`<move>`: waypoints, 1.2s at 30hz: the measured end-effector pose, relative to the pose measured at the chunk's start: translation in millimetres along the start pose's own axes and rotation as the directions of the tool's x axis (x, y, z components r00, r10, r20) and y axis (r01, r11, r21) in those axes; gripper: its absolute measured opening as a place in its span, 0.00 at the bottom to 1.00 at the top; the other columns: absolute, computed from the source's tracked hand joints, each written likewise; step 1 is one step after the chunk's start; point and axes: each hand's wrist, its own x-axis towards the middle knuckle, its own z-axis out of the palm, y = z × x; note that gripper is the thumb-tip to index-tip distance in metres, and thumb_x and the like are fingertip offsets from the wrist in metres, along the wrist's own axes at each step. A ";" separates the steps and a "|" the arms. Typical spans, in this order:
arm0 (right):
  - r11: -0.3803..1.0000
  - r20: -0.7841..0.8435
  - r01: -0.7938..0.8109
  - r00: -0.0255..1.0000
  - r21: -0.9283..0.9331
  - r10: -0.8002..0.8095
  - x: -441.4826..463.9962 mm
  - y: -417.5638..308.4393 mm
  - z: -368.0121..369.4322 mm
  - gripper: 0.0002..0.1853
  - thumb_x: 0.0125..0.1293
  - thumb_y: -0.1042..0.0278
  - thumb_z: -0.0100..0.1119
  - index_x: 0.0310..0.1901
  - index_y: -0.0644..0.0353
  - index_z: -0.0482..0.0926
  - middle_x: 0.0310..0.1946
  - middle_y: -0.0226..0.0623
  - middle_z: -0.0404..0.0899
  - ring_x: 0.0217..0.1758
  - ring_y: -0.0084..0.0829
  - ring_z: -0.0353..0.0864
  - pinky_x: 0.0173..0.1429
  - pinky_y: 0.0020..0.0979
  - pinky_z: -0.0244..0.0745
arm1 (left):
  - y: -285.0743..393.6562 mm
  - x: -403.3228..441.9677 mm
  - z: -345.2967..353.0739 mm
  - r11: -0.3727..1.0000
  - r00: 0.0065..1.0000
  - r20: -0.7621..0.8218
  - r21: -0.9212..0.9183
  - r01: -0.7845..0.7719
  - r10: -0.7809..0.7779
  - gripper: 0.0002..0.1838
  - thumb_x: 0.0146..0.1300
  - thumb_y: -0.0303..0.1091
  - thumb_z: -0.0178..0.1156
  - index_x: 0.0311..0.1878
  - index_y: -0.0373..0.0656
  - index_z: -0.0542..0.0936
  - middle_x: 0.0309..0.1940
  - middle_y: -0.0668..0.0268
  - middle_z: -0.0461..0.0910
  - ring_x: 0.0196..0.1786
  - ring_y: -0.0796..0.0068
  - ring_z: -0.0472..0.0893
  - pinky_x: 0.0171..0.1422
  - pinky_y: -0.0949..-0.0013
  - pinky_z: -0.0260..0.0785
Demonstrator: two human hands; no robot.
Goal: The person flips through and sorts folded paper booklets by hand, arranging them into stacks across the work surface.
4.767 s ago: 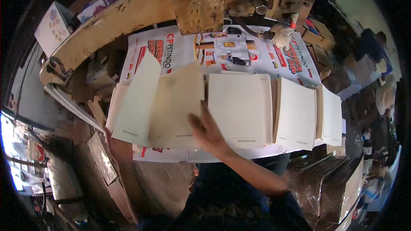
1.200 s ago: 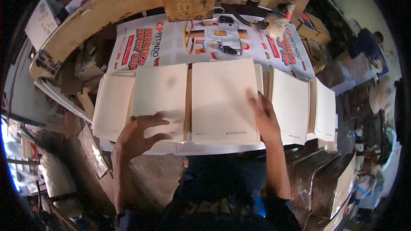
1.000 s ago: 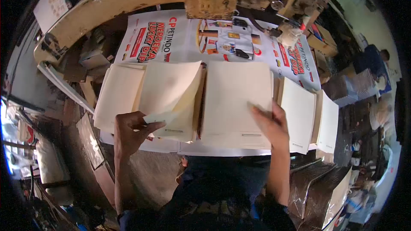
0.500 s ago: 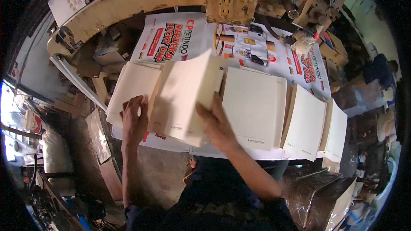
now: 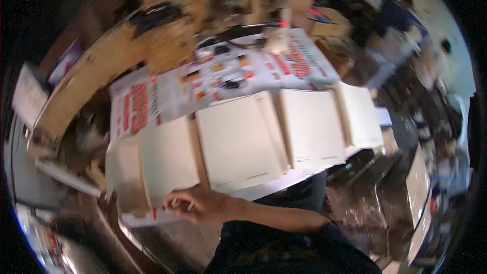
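Several piles of cream paper sheets stand in a row on a printed banner. My left hand (image 5: 108, 208) is at the lower left corner of the leftmost paper pile (image 5: 123, 172); its fingers are dark and blurred. My right hand (image 5: 198, 204) is just below the front edge of the second paper pile (image 5: 170, 157), fingers curled together. Small pale spots show among those fingers, too blurred to name. To the right stand the middle paper pile (image 5: 241, 142), the fourth paper pile (image 5: 312, 127) and the far right paper pile (image 5: 359, 114), each with small print along its bottom edge.
Under the piles lies the white banner (image 5: 170, 96) with red lettering and product pictures. A worn yellowish machine frame (image 5: 101, 71) curves behind the table. Brown wrapped packages (image 5: 360, 198) lie at the lower right. Other people (image 5: 398, 18) are in the right background.
The view has swung right. The sheet that my right hand was lifting now lies flat on its pile. My right hand has moved left and down to the front edge; my left hand is lower.
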 end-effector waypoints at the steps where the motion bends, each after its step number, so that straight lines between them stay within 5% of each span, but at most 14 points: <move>1: 0.997 -0.010 0.072 0.997 0.008 -0.072 -5.7 1.3 -3.5 0.10 0.69 0.68 0.56 0.46 0.65 0.76 0.38 0.36 0.82 0.43 0.24 0.83 0.42 0.29 0.84 | 26.4 1.1 -10.4 0.998 0.998 -0.043 0.054 -0.044 0.047 0.32 0.60 0.44 0.69 0.60 0.33 0.72 0.61 0.49 0.70 0.57 0.58 0.76 0.60 0.59 0.71; 4: 0.994 -0.059 0.108 0.992 0.018 -0.107 -25.0 -1.1 -14.0 0.09 0.69 0.70 0.55 0.46 0.65 0.76 0.37 0.37 0.83 0.41 0.26 0.84 0.41 0.30 0.84 | 138.2 -20.1 -34.7 0.888 0.836 -0.311 0.250 -0.386 0.451 0.30 0.61 0.43 0.68 0.61 0.34 0.73 0.61 0.49 0.70 0.58 0.55 0.75 0.61 0.58 0.71; 5: 0.994 -0.031 0.094 0.995 0.059 -0.092 -30.5 -3.8 -16.6 0.09 0.69 0.70 0.55 0.46 0.65 0.76 0.36 0.39 0.83 0.41 0.27 0.84 0.41 0.31 0.83 | 186.2 -31.7 -54.6 0.976 0.952 -0.254 -0.092 -0.198 0.169 0.29 0.63 0.42 0.66 0.62 0.35 0.72 0.61 0.50 0.71 0.60 0.53 0.74 0.65 0.57 0.68; 7: 0.999 -0.083 -0.015 0.996 0.046 0.019 -51.6 -13.9 -32.6 0.08 0.68 0.71 0.55 0.46 0.64 0.76 0.37 0.40 0.83 0.41 0.29 0.85 0.42 0.32 0.82 | 360.9 -107.6 -94.7 0.775 0.867 -0.426 -0.443 -0.451 0.261 0.25 0.63 0.41 0.66 0.59 0.36 0.76 0.56 0.51 0.76 0.56 0.56 0.78 0.60 0.60 0.72; 12: 0.996 -0.285 0.012 0.958 -0.090 -0.037 -121.8 -30.5 -72.4 0.09 0.66 0.74 0.58 0.47 0.59 0.78 0.36 0.36 0.84 0.39 0.26 0.84 0.39 0.28 0.80 | 441.2 -204.4 -114.6 0.306 0.601 -0.392 -0.596 -0.743 0.697 0.22 0.60 0.39 0.66 0.54 0.38 0.77 0.51 0.53 0.78 0.52 0.59 0.79 0.57 0.62 0.72; 15: 0.967 -0.643 -0.106 0.762 -0.230 -0.070 -189.2 -27.9 -123.1 0.13 0.62 0.78 0.61 0.49 0.58 0.80 0.39 0.31 0.84 0.38 0.21 0.83 0.37 0.25 0.78 | 461.5 -219.8 -114.5 0.106 0.463 -0.355 -0.691 -0.715 0.812 0.20 0.59 0.38 0.66 0.51 0.39 0.78 0.48 0.54 0.79 0.50 0.60 0.80 0.55 0.63 0.73; 17: 0.877 -0.839 -0.305 0.514 -0.371 -0.176 -235.1 -19.3 -156.4 0.12 0.62 0.77 0.60 0.48 0.62 0.81 0.42 0.35 0.85 0.38 0.23 0.84 0.37 0.23 0.79 | 473.4 -223.3 -119.2 0.022 0.389 -0.328 -0.740 -0.672 0.861 0.18 0.58 0.37 0.66 0.49 0.40 0.79 0.46 0.54 0.80 0.48 0.61 0.81 0.53 0.64 0.73; 20: 0.817 -0.952 -0.489 0.177 -0.306 -0.250 -296.3 2.6 -201.4 0.14 0.63 0.71 0.63 0.48 0.70 0.79 0.46 0.46 0.83 0.45 0.31 0.84 0.44 0.31 0.81 | 496.4 -224.8 -120.5 -0.084 0.283 -0.302 -0.805 -0.588 0.911 0.16 0.56 0.36 0.66 0.46 0.41 0.80 0.43 0.55 0.81 0.46 0.62 0.81 0.51 0.65 0.73; 24: 0.514 -0.908 -0.810 0.050 -0.281 -0.417 -347.7 22.7 -256.0 0.29 0.54 0.51 0.71 0.51 0.67 0.79 0.46 0.57 0.80 0.52 0.53 0.77 0.58 0.46 0.72 | 564.6 -240.0 -81.2 -0.033 0.238 -0.157 -0.890 -0.454 0.958 0.13 0.54 0.35 0.66 0.43 0.42 0.81 0.39 0.57 0.83 0.43 0.64 0.83 0.48 0.67 0.74; 25: 0.491 -0.920 -0.842 0.016 -0.223 -0.390 -352.6 26.1 -265.3 0.32 0.53 0.48 0.71 0.52 0.65 0.79 0.47 0.57 0.79 0.52 0.56 0.75 0.59 0.47 0.70 | 594.4 -250.2 -51.9 -0.037 0.253 -0.113 -0.957 -0.286 0.961 0.13 0.54 0.29 0.68 0.43 0.42 0.81 0.41 0.61 0.82 0.44 0.66 0.82 0.47 0.68 0.73; 27: 0.460 -0.933 -0.874 -0.022 -0.157 -0.360 -357.6 36.2 -274.4 0.33 0.54 0.48 0.70 0.54 0.69 0.78 0.47 0.59 0.78 0.54 0.53 0.77 0.58 0.44 0.70 | 614.9 -271.9 -3.1 0.137 0.155 0.084 -0.919 -0.370 0.984 0.14 0.56 0.29 0.66 0.46 0.38 0.78 0.42 0.55 0.79 0.47 0.54 0.79 0.53 0.59 0.71; 31: 0.391 -0.982 -0.918 -0.016 -0.060 -0.189 -367.8 55.5 -285.8 0.32 0.56 0.48 0.66 0.55 0.66 0.77 0.51 0.57 0.77 0.56 0.54 0.75 0.62 0.49 0.66 | 625.0 -305.4 36.7 0.267 0.091 0.288 -0.662 -0.700 0.953 0.19 0.51 0.38 0.73 0.42 0.39 0.80 0.40 0.55 0.79 0.47 0.55 0.79 0.52 0.55 0.72; 33: 0.267 -0.917 -0.951 0.039 -0.156 -0.397 -361.7 56.5 -281.8 0.28 0.56 0.51 0.66 0.54 0.64 0.79 0.56 0.53 0.75 0.61 0.52 0.70 0.64 0.48 0.65 | 629.6 -301.6 51.1 0.264 0.066 0.303 -0.678 -0.686 0.951 0.17 0.53 0.37 0.72 0.41 0.38 0.80 0.38 0.55 0.80 0.45 0.55 0.81 0.51 0.56 0.73; 36: 0.208 -0.914 -0.967 0.052 -0.147 -0.403 -352.7 39.2 -275.8 0.23 0.55 0.57 0.67 0.49 0.64 0.81 0.59 0.50 0.73 0.62 0.50 0.69 0.62 0.45 0.67 | 632.9 -286.9 68.1 0.303 0.012 0.365 -0.754 -0.582 0.931 0.14 0.56 0.35 0.70 0.39 0.36 0.79 0.35 0.54 0.82 0.41 0.56 0.84 0.48 0.59 0.76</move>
